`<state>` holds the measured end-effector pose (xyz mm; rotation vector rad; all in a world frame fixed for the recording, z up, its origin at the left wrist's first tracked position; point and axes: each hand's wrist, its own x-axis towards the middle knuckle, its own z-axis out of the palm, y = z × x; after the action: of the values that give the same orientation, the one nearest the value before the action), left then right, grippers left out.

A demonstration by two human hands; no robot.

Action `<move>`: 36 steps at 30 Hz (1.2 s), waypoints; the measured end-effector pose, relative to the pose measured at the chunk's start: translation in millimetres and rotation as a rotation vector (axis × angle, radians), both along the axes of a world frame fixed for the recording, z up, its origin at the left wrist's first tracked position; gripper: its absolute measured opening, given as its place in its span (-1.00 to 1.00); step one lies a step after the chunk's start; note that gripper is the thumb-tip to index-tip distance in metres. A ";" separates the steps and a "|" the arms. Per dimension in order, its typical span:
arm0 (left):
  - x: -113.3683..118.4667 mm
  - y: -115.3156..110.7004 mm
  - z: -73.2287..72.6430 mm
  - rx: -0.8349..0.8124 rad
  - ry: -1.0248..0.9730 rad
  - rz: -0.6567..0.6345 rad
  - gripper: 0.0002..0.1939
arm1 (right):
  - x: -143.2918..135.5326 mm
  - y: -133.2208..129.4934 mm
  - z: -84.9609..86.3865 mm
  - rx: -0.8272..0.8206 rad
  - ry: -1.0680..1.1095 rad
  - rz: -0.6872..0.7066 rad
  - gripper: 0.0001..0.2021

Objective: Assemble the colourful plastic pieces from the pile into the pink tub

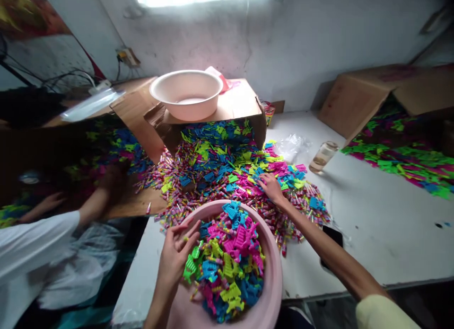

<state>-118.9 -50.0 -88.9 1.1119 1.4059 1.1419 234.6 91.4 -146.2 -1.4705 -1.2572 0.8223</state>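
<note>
A pink tub (273,267) in front of me holds a heap of small plastic pieces (230,262) in pink, blue, yellow and green, with some thin striped sticks among them. Over its left rim is my left hand (179,244), palm toward the heap and fingers apart. My right hand (272,188) reaches past the tub into the pile on the table. Its fingers curl down at blue and pink pieces, and what lies under the fingertips is hidden. Short striped sticks with pale tips (173,177) spread around that pile.
A cardboard box (244,99) spills pieces behind the pile, with an empty pale basin (186,109) on top. To the right are a clear bottle (323,157), a dark phone (332,236) and another open box (354,102). At left, a co-worker's arm (94,206) reaches into pieces.
</note>
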 end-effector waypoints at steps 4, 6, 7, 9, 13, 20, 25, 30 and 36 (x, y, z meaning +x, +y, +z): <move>22.6 -3.3 3.7 -0.045 -0.127 0.066 -0.65 | -14.7 -22.9 13.7 -0.049 0.252 -0.035 -0.59; 36.9 -0.9 9.4 -0.018 -0.074 0.083 -0.65 | -22.9 -47.0 26.3 -0.093 0.375 0.012 -0.56; 45.1 0.6 13.4 0.009 -0.033 0.082 -0.64 | -27.3 -60.7 33.1 -0.114 0.422 0.040 -0.57; 63.0 3.5 22.5 0.051 0.037 0.064 -0.60 | -36.7 -87.8 46.6 -0.160 0.518 0.090 -0.58; 96.9 5.7 39.1 0.055 0.036 0.022 -0.49 | -54.1 -127.1 67.3 -0.267 0.779 0.150 -0.63; 117.0 -2.5 57.8 0.015 -0.186 -0.085 -0.59 | -65.0 -150.1 89.9 -0.288 0.874 0.101 -0.51; 106.3 -7.8 74.5 0.026 -0.100 -0.223 -0.69 | -65.2 -159.7 96.3 -0.260 0.771 0.224 -0.64; 98.9 -12.6 82.8 0.111 0.050 -0.235 -0.75 | -64.3 -166.5 99.7 -0.155 0.480 0.244 -0.70; 98.8 -18.5 85.4 0.215 0.215 -0.232 -0.80 | -64.9 -172.5 109.1 -0.118 0.287 0.275 -0.73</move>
<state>-20.2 -68.5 -3.5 1.5468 1.2940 1.0466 169.7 -81.1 -37.1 -1.2311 -1.2216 1.2618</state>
